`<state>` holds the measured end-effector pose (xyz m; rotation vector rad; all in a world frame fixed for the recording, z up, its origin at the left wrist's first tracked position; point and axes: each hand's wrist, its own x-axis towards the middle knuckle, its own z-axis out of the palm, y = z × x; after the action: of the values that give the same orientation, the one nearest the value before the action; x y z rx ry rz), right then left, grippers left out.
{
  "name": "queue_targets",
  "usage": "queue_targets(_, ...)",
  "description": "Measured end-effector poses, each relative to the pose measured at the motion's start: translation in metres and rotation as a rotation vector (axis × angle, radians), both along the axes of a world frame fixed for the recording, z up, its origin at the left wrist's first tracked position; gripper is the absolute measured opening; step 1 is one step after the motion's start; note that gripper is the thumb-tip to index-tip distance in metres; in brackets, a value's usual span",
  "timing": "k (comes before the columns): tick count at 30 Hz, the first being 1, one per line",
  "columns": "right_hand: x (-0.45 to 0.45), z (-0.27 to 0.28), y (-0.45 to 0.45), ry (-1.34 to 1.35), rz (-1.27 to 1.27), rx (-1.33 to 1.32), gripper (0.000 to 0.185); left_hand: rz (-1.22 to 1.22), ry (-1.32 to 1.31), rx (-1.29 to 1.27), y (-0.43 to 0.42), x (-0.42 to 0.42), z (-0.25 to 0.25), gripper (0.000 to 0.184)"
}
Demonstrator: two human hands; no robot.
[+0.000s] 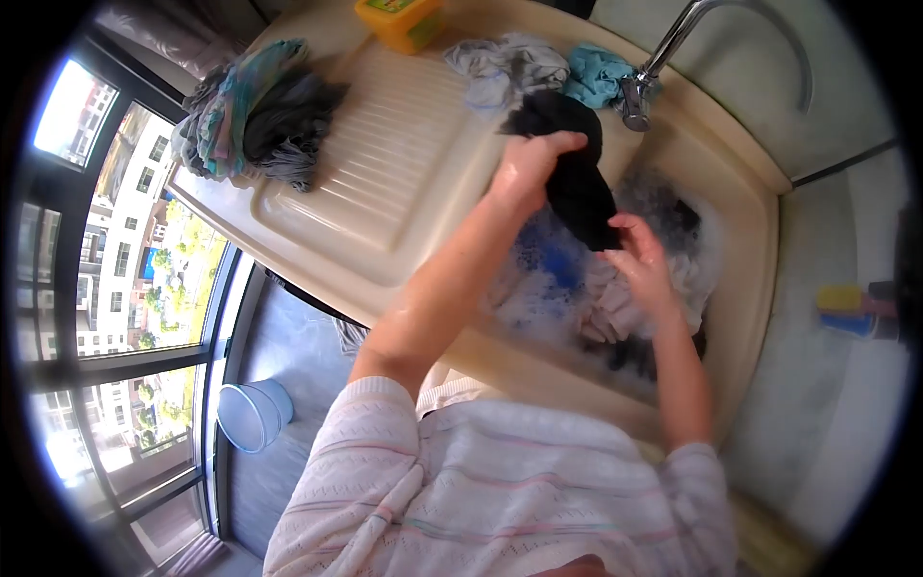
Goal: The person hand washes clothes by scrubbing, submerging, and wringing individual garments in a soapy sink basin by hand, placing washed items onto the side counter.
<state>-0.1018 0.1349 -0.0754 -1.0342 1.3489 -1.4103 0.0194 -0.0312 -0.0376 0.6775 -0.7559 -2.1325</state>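
A black cloth garment is stretched between my two hands above the soapy sink. My left hand grips its upper part, the thumb lying across the fabric. At the lower end, my right hand pinches the cloth between thumb and fingers. Below it, the sink basin holds sudsy water with a pale pinkish garment, something blue and dark cloth in it. The exact kind of the black garment does not show.
The ribbed washboard lies left of the basin, with a pile of clothes on it. Grey-white cloth, teal cloth and a yellow tub stand behind. A faucet overhangs the basin. A bucket is on the floor.
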Motion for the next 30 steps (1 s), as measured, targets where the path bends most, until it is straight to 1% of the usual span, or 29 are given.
queue_targets(1, 0.011, 0.012, -0.001, 0.0, 0.073, 0.056, 0.03, 0.013, -0.031, -0.077, -0.01, 0.02, 0.011, 0.028)
queue_targets(2, 0.015, 0.019, 0.003, 0.003, 0.131, 0.112, 0.034, -0.047, -0.086, 0.004, -0.017, 0.043, 0.026, 0.028)
queue_targets(3, 0.008, 0.011, 0.005, 0.1, 0.181, 0.086, 0.034, -0.023, -0.175, -0.055, -0.034, 0.068, 0.032, 0.026)
queue_targets(4, -0.005, -0.002, 0.011, 0.193, 0.132, 0.141, 0.035, 0.021, -0.287, -0.112, -0.041, 0.094, 0.053, 0.025)
queue_targets(5, -0.021, -0.016, 0.019, 0.283, 0.08, 0.206, 0.035, 0.038, -0.275, -0.22, -0.055, 0.12, 0.061, 0.027)
queue_targets(6, -0.033, -0.023, 0.032, 0.371, 0.033, 0.277, 0.036, 0.093, -0.396, -0.178, -0.067, 0.142, 0.075, 0.028)
queue_targets(8, -0.05, -0.017, 0.055, 0.659, -0.06, 0.452, 0.043, 0.103, -0.635, -0.432, -0.089, 0.176, 0.092, 0.035)
queue_targets(9, -0.053, -0.014, 0.063, 0.804, -0.084, 0.531, 0.047, 0.088, -0.86, -0.594, -0.102, 0.188, 0.089, 0.042)
queue_targets(10, -0.05, -0.017, 0.073, 0.941, -0.074, 0.544, 0.052, 0.086, -1.086, -0.762, -0.12, 0.2, 0.083, 0.049)
queue_targets(11, -0.043, -0.024, 0.083, 1.08, -0.055, 0.551, 0.058, 0.097, -1.289, -1.027, -0.146, 0.215, 0.063, 0.055)
queue_targets(12, -0.036, -0.03, 0.091, 1.218, -0.032, 0.552, 0.063, 0.114, -1.486, -1.3, -0.174, 0.23, 0.029, 0.061)
queue_targets(13, -0.028, -0.033, 0.092, 1.233, 0.057, 0.617, 0.075, 0.133, -1.673, -1.582, -0.196, 0.243, -0.004, 0.067)
queue_targets(14, -0.025, -0.044, 0.092, 1.241, 0.044, 0.636, 0.076, 0.021, -1.794, -1.46, -0.206, 0.254, -0.031, 0.079)
queue_targets(16, -0.026, -0.075, 0.097, 1.255, 0.013, 0.681, 0.079, 0.03, -1.944, -1.391, -0.178, 0.234, -0.026, 0.082)
queue_targets(17, -0.036, -0.087, 0.097, 1.292, -0.001, 0.644, 0.074, 0.069, -1.931, -1.403, -0.173, 0.227, -0.022, 0.078)
queue_targets(19, -0.057, -0.091, 0.092, 1.082, -0.054, 0.64, 0.067, 0.162, -1.92, -1.415, -0.165, 0.22, -0.008, 0.072)
queue_targets(20, -0.063, -0.093, 0.091, 0.975, -0.084, 0.631, 0.063, 0.209, -1.785, -1.535, -0.164, 0.215, -0.002, 0.066)
queue_targets(21, -0.058, -0.066, 0.081, 0.873, -0.138, 0.67, 0.055, 0.255, -1.644, -1.649, -0.162, 0.211, 0.003, 0.06)
queue_targets(22, -0.06, -0.053, 0.078, 0.816, -0.156, 0.596, 0.053, 0.299, -1.497, -1.754, -0.159, 0.204, 0.009, 0.055)
queue_targets(23, -0.064, -0.043, 0.075, 0.76, -0.173, 0.521, 0.052, 0.243, -1.357, -1.646, -0.136, 0.183, 0.021, 0.042)
queue_targets(24, -0.068, -0.03, 0.073, 0.705, -0.187, 0.445, 0.051, 0.091, -1.277, -1.6, -0.109, 0.16, 0.036, 0.042)
queue_targets(25, -0.063, -0.008, 0.062, 0.536, -0.187, 0.322, 0.046, -0.038, -1.176, -1.603, -0.081, 0.135, 0.044, 0.046)
queue_targets(26, -0.059, 0.015, 0.049, 0.568, -0.169, 0.284, 0.043, -0.18, -1.048, -1.524, -0.054, 0.107, 0.048, 0.05)
queue_targets(27, -0.054, 0.037, 0.037, 0.599, -0.16, 0.246, 0.04, -0.362, -0.919, -1.424, -0.029, 0.08, 0.047, 0.061)
queue_targets(28, -0.048, 0.057, 0.026, 0.63, -0.147, 0.18, 0.039, -0.443, -0.789, -1.4, -0.005, 0.054, 0.034, 0.073)
queue_targets(29, -0.043, 0.071, 0.016, 0.662, -0.134, 0.116, 0.038, -0.503, -0.669, -1.431, 0.02, 0.028, 0.028, 0.083)
queue_targets(30, -0.04, 0.074, 0.006, 0.581, -0.14, 0.055, 0.036, -0.534, -0.566, -1.371, 0.04, 0.001, 0.009, 0.083)
